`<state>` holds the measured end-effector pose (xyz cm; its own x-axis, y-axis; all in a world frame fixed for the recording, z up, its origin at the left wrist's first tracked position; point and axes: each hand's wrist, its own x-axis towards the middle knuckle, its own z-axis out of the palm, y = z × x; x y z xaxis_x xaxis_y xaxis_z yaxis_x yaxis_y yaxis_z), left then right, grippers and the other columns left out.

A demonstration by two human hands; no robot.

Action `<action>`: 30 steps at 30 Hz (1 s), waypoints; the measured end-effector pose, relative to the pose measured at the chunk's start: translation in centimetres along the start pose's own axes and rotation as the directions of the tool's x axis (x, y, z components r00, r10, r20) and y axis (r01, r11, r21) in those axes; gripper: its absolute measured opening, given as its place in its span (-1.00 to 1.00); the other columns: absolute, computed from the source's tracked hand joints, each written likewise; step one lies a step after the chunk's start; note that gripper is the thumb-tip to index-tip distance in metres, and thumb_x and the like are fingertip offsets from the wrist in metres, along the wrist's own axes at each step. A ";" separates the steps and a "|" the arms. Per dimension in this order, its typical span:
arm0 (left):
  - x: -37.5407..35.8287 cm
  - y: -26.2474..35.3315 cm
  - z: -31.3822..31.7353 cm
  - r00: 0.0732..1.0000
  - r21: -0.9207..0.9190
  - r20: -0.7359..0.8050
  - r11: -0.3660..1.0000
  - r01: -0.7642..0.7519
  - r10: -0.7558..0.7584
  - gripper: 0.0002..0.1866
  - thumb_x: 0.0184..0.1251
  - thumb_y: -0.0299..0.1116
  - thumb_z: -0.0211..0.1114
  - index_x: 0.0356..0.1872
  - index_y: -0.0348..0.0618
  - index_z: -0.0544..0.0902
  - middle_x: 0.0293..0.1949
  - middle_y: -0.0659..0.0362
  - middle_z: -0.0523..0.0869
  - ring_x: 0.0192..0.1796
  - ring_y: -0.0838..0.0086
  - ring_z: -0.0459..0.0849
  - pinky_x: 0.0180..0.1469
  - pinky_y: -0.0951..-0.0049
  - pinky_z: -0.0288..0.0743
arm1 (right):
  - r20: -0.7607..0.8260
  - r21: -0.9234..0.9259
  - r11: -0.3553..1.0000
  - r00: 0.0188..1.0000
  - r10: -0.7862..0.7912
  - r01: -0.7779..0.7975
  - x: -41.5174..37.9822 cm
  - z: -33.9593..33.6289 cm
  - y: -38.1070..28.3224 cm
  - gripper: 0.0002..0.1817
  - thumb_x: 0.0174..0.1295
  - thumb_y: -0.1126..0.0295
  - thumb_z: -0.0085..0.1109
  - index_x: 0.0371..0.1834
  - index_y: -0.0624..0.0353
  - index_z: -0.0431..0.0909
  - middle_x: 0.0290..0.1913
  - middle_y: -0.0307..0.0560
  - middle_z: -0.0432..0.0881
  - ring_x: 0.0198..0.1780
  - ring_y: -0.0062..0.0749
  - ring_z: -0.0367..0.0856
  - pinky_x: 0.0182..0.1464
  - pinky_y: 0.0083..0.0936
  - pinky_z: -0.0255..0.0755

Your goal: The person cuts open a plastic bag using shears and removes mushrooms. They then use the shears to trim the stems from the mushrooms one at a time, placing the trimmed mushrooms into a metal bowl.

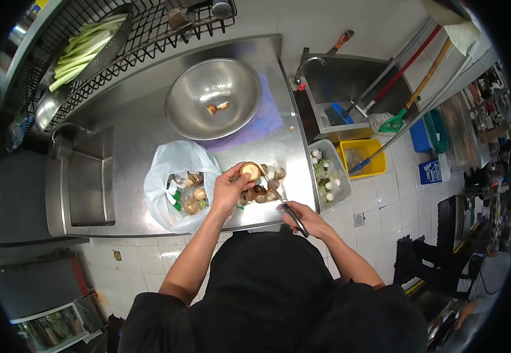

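Note:
My left hand (pixel 228 193) grips a mushroom (pixel 250 171), its pale underside turned up. My right hand (pixel 313 223) is closed round the black handle of a knife (pixel 294 217), whose thin blade slants up toward the mushroom. Beneath and beside both hands, several brown mushrooms (pixel 261 195) lie in a loose pile near the counter's front edge. Left of my left hand sits an open white plastic bag (pixel 176 154) with more mushrooms inside. Beyond the hands, a large metal colander (pixel 179 97) contains a couple of mushroom pieces (pixel 217 108).
The colander rests on a purple cloth (pixel 272 112) on the steel counter (pixel 135 170). At left is a small sink (pixel 91 194). Right of the counter stand a tub of white-and-green vegetables (pixel 338 191), a yellow bucket (pixel 373 150) and a larger sink (pixel 355 73). A person (pixel 485 276) is at far right.

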<state>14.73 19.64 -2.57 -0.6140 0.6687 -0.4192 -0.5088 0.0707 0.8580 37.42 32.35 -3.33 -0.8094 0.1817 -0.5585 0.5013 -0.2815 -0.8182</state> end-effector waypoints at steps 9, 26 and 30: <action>4.2 7.2 -0.4 0.929 0.328 -0.013 0.879 -0.345 0.370 -0.50 0.43 -0.53 0.29 0.35 -0.46 0.44 -0.19 0.10 0.77 -0.27 0.55 0.73 -0.20 0.58 0.62 | 0.046 -0.007 0.950 0.949 -0.312 0.312 7.9 2.5 -7.8 -0.43 0.26 0.10 0.45 0.18 0.26 0.52 -0.48 -0.38 0.50 -0.51 -0.73 0.43 -0.49 -0.66 0.33; 6.7 1.2 0.6 0.841 0.772 0.477 0.335 -0.540 0.257 -0.81 0.28 -0.43 0.28 -0.14 -0.26 0.72 -0.10 -0.12 0.71 0.02 0.04 0.68 0.06 0.13 0.57 | -0.250 0.096 0.967 0.946 -0.205 0.235 4.1 -0.9 -6.6 -0.54 0.29 0.24 0.41 0.09 0.35 0.57 -0.52 -0.26 0.56 -0.60 -0.63 0.52 -0.60 -0.62 0.40; 5.8 -4.3 2.0 0.812 0.858 0.487 0.001 -0.514 0.321 -0.75 0.22 -0.50 0.24 -0.06 -0.18 0.63 -0.11 -0.04 0.68 -0.01 -0.02 0.65 0.01 0.03 0.60 | -0.258 0.046 0.978 0.948 -0.186 0.204 1.2 -1.1 -2.3 -0.39 0.25 0.26 0.45 0.25 0.42 0.48 -0.50 -0.27 0.57 -0.61 -0.65 0.50 -0.58 -0.63 0.38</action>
<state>14.55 24.68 -8.14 -0.3683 0.9263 0.0797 0.8330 0.2907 0.4708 35.59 34.26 -2.28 -0.7818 0.4673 -0.4128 0.3113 -0.2812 -0.9078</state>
